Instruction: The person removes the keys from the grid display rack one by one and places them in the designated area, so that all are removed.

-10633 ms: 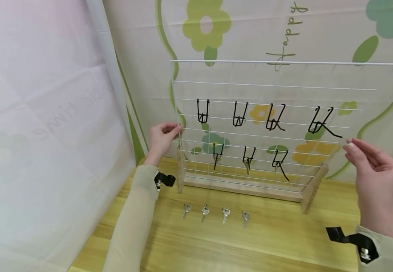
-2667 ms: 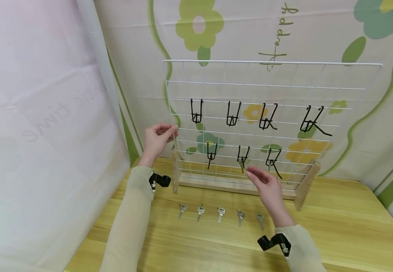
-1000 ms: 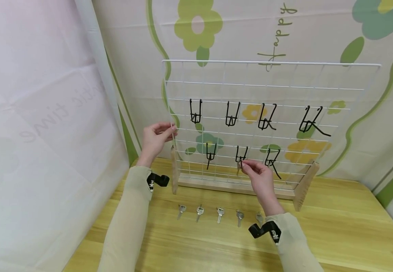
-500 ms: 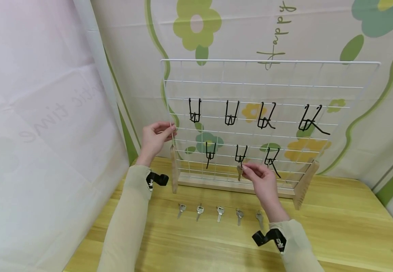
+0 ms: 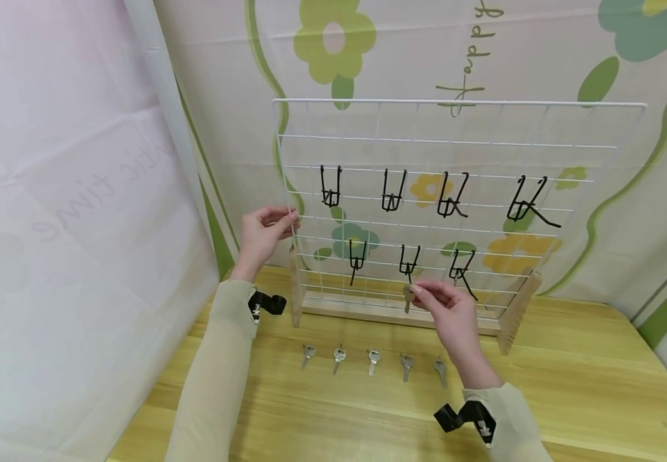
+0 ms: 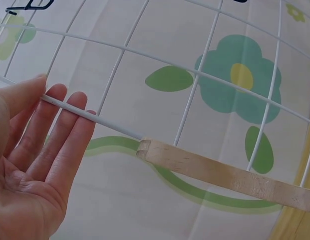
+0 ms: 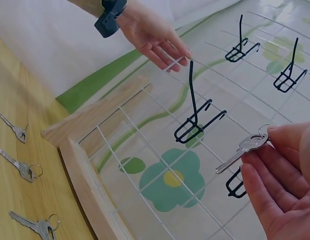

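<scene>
My left hand [image 5: 266, 236] pinches the left edge of a white wire grid rack [image 5: 458, 101], the thumb on one side and the fingers on the other in the left wrist view. My right hand [image 5: 453, 316] pinches a silver key [image 7: 243, 150] by its small ring [image 7: 265, 131]. The key hangs tip down just below the middle lower black hook [image 5: 408, 262], apart from it in the right wrist view. Two other lower hooks flank it: a left one [image 5: 357, 258] and a right one [image 5: 460, 268]. Several loose keys [image 5: 374, 361] lie in a row on the table.
Several more black hooks [image 5: 392, 192] form an upper row on the grid. A wooden base with side feet [image 5: 519, 316] carries the rack on the wooden table [image 5: 333, 423]. Patterned cloth [image 5: 218, 77] stands behind and on the left.
The key has come off the middle lower hook, and my right hand has drawn it down and slightly right. A further key joined the table row earlier. My left hand keeps its grip.
</scene>
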